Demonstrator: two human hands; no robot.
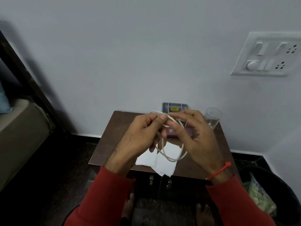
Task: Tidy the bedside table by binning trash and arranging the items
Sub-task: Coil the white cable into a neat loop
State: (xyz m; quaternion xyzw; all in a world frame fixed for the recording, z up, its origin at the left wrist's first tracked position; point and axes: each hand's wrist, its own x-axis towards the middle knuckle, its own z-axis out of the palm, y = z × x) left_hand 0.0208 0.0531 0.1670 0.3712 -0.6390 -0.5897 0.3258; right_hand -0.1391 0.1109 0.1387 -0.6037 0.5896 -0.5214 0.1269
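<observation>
While both hands work above the worktop (114,128), the step looks like coiling the cable (171,158) into neat loops. At 9 o'clock of the cable, the left hand (138,136) has its grip closed on the top of the loops, thumb pressed down. At 3 o'clock, the right hand (193,136) pinches the same cord with its fingertips, the other fingers loose. The cable is white, thin and bendy, and hangs in round loops over flat, creased white paper (156,162). Behind sit a dark purple book (172,135), a grey plastic tray (175,107) and a clear glass (213,116). At 4 o'clock, a black bin (276,193) holds a crinkly bag. Next, I think, the loops need tucking and laying down.
</observation>
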